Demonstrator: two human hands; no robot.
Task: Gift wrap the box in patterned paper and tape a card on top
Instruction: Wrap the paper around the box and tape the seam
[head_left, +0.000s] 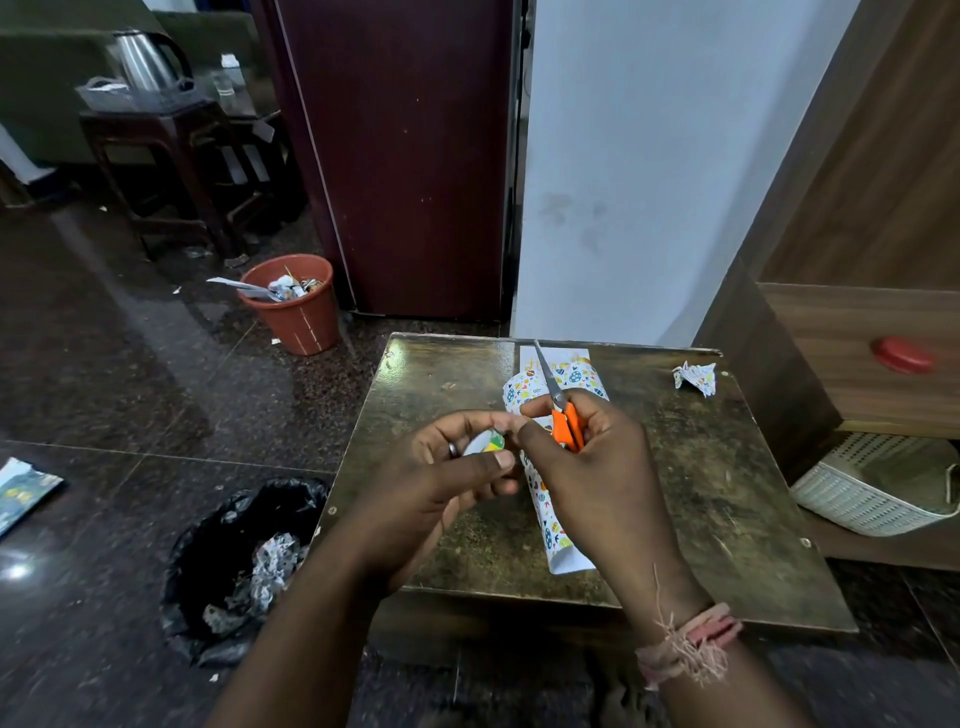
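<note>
My left hand (457, 467) is curled around a small roll, probably tape (485, 444), with thumb and fingers closed on its rim. My right hand (582, 462) grips the orange-handled scissors (563, 413); its fingertips also reach across to meet the left hand at the roll. The scissor blades are closed and point up and away from me, tilted slightly left. Both hands hover above the worn brown surface (701, 493).

Under my right hand lies the patterned paper (556, 535), wrapped loosely round something I can't make out. Its long axis runs from near me towards the far edge, leaning a little left, and the near end shows its white underside. A white card (553, 357) sits at the far end, partly under the paper. A crumpled paper scrap (696, 376) rests near the far right corner.
</note>
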